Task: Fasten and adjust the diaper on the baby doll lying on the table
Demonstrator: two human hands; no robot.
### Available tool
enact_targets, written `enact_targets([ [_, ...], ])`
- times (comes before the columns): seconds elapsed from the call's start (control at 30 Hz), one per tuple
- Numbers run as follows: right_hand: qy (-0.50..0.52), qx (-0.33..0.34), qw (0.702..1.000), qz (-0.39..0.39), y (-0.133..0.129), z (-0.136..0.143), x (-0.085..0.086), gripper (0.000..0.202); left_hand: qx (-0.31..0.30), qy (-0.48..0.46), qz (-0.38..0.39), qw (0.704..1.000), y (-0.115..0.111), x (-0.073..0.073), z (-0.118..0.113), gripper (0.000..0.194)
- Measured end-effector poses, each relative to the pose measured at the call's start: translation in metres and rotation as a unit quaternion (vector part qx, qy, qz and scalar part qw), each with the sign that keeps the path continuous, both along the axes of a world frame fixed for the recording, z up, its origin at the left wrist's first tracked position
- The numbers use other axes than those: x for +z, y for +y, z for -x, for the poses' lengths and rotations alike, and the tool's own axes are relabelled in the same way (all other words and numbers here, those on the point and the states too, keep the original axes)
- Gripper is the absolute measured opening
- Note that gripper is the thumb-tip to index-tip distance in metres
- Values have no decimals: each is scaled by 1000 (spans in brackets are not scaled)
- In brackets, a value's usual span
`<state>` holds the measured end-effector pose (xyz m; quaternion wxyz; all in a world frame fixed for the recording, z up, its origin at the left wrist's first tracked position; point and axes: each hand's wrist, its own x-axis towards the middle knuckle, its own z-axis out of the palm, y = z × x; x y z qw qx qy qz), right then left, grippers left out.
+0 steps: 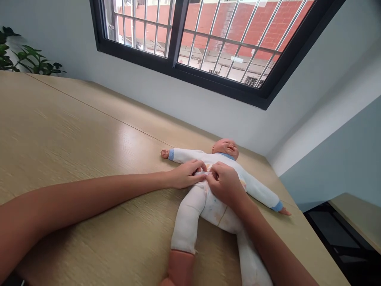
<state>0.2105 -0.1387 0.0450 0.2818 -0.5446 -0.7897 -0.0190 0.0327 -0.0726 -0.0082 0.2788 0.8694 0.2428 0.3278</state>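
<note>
A baby doll (184, 224) lies on its back, its head toward the wall. It wears a white top with blue cuffs and collar, and a white diaper (218, 210) with faint coloured prints around its hips. At the waist, my left hand (189, 172) has its thumb and fingers closed on the diaper's front edge. Close beside it, my right hand (224, 182) is curled, pinching the same edge with thumb and forefinger. The fingertips nearly meet and hide part of the waistband. The doll's right lower leg is bare, reddish brown.
The doll rests on a light wooden table (89, 151) set against the wall. Above stands a dark-framed window (175, 35) with metal bars. A green plant (32, 59) is at the far left. Past the table's right edge is a dark piece of furniture (339, 230).
</note>
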Motion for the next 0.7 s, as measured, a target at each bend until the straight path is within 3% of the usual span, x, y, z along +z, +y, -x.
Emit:
enact_targets([
  [0.7,-3,25,1000,-4,1,0,-1,29,1,3,-38,999,1,2,1,26],
])
